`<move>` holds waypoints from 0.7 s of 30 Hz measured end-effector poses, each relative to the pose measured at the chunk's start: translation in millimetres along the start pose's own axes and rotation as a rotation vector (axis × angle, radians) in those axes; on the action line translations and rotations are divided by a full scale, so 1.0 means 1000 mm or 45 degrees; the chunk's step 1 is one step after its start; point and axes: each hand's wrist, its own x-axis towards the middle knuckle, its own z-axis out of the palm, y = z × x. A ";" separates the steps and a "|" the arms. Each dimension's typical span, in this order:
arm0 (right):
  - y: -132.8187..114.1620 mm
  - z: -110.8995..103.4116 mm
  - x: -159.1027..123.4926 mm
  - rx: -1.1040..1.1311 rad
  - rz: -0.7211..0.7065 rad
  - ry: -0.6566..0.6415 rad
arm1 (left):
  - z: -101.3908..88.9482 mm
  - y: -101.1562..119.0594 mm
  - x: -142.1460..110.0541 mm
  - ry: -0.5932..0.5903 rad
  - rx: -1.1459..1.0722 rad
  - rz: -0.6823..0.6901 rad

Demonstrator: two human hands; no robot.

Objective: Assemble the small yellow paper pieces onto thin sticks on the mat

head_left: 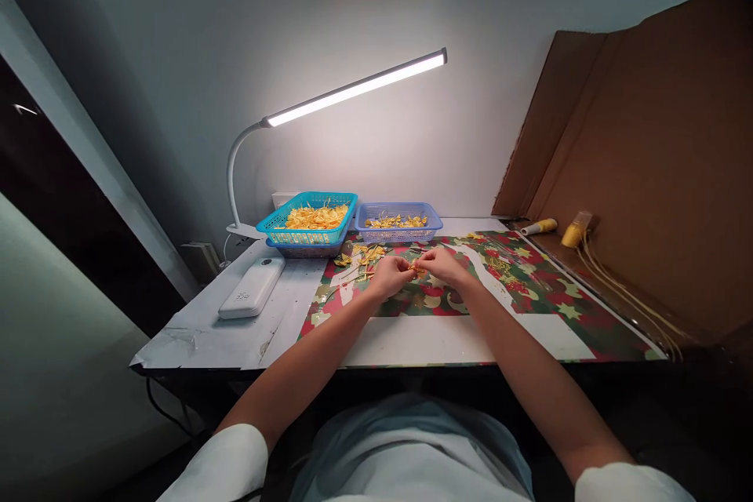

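Note:
My left hand [393, 276] and my right hand [442, 265] meet over the patterned sheet, fingertips pinched close together. Between them is a small gold ribbon bow [415, 267], mostly covered by the fingers. Loose gold ribbon pieces [365, 254] lie just beyond and left of my left hand. Thin gold ties [500, 265] are scattered to the right of my right hand. Farther back, a teal basket [276, 231] holds a heap of yellow-gold ribbon pieces, and a purple basket [400, 234] holds gold bows with thin tails.
A white power bank [252, 290] lies at the left on the table [194, 329]. A lit lamp [358, 88] arches over the baskets. Cardboard [647, 157] stands along the right side, with a yellow-and-white tube [539, 227] and a yellow spool [574, 232] in front.

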 end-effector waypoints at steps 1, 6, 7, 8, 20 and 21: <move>-0.001 0.001 -0.002 0.080 -0.025 0.016 | 0.000 0.000 0.001 -0.015 -0.054 -0.033; -0.012 -0.001 -0.021 0.337 -0.069 0.031 | -0.002 0.000 0.005 -0.054 -0.333 -0.193; -0.015 -0.004 -0.025 0.378 -0.082 0.041 | -0.002 0.001 0.005 -0.054 -0.363 -0.224; -0.017 -0.007 -0.029 0.420 -0.104 0.052 | -0.002 0.001 0.005 -0.056 -0.388 -0.254; -0.048 -0.042 -0.070 0.706 -0.451 0.201 | -0.004 0.009 0.003 -0.049 -0.561 -0.374; -0.049 -0.044 -0.071 0.732 -0.479 0.224 | -0.005 0.009 0.003 -0.053 -0.569 -0.385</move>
